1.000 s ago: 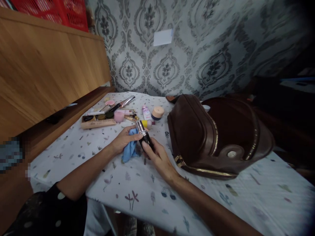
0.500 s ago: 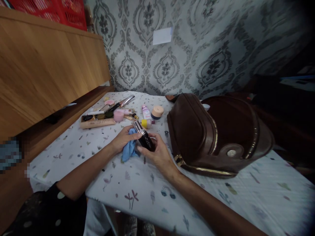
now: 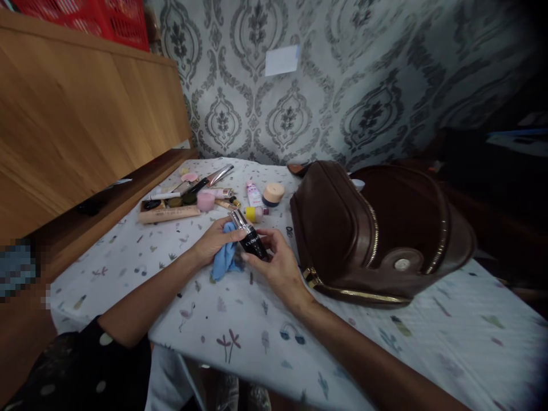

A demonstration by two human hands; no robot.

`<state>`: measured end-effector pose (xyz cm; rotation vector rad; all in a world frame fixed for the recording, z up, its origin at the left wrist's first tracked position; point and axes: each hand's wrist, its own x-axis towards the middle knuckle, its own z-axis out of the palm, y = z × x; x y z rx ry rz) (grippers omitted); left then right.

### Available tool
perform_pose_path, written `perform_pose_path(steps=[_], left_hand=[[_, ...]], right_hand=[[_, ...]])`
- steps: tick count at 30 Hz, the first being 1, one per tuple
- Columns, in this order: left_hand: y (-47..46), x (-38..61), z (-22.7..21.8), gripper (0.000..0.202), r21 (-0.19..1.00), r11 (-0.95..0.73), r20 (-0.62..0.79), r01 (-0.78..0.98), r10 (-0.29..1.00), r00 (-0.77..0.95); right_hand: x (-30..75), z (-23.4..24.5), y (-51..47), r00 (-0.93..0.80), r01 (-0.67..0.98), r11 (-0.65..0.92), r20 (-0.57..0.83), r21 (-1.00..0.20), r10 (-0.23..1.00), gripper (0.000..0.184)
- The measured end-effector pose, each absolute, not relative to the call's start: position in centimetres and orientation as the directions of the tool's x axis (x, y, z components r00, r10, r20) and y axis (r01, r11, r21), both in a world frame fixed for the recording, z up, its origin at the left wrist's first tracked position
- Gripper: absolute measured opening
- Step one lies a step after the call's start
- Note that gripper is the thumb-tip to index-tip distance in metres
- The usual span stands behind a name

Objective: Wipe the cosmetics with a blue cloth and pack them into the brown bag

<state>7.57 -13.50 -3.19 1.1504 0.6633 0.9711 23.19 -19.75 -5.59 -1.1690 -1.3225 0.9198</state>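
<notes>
A black cosmetic bottle point(image 3: 253, 244) with a shiny silver cap point(image 3: 238, 218) is held tilted between my two hands, above the table. My left hand point(image 3: 216, 240) grips a crumpled blue cloth point(image 3: 225, 258), and its thumb presses on the bottle near the cap. White lettering shows on the bottle's side. Around the lower end of the bottle, the fingers and thumb of my right hand point(image 3: 276, 260) are closed. Just beyond the hands lie a small tube with a yellow band point(image 3: 254, 214), a pink and white tube point(image 3: 253, 194) and a round beige jar point(image 3: 273, 194).
To the right, a brown leather bag point(image 3: 334, 222) with gold zips stands on the patterned tablecloth point(image 3: 231, 314). Several cosmetics lie at the back left, among them a long beige tube point(image 3: 171, 214) and a pink jar point(image 3: 206, 201). A wooden cabinet point(image 3: 94, 108) borders the left side.
The bottle has turned slightly in my hands, so its white lettering now faces me. My right fingers have shifted a little on it; the cloth stays in my left hand.
</notes>
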Motion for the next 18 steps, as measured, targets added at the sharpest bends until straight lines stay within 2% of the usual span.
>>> perform_pose_path(steps=[4,7,10,12,14,18], left_hand=[[-13.5,7.5,-3.1,0.052,0.95,0.11,0.036,-0.292,0.891,0.453],[-13.6,7.4,-3.1,0.051,0.938,0.139,0.017,-0.318,0.896,0.443],[-13.6,7.4,-3.1,0.052,0.928,0.204,-0.033,-0.312,0.879,0.476],[-13.6,7.4,-3.1,0.053,0.927,0.219,-0.045,-0.304,0.871,0.489],[-13.5,7.4,-3.2,0.053,0.929,0.208,-0.039,-0.306,0.878,0.478],[-13.1,7.4,-3.3,0.054,0.925,0.155,0.0,-0.346,0.913,0.409]], right_hand=[[23.1,-5.3,-20.0,0.111,0.046,0.179,0.183,-0.983,0.977,0.056],[23.0,-4.8,-20.2,0.025,-0.161,0.073,0.07,-0.984,0.997,0.054],[22.8,-4.5,-20.4,-0.11,-0.382,-0.078,-0.038,-0.921,0.993,0.05],[22.7,-4.4,-20.5,-0.149,-0.471,-0.123,-0.058,-0.874,0.987,0.048],[22.7,-4.2,-20.5,-0.146,-0.486,-0.122,-0.058,-0.866,0.988,0.046],[22.7,-4.2,-20.5,-0.052,-0.382,-0.034,-0.015,-0.924,0.999,0.054]])
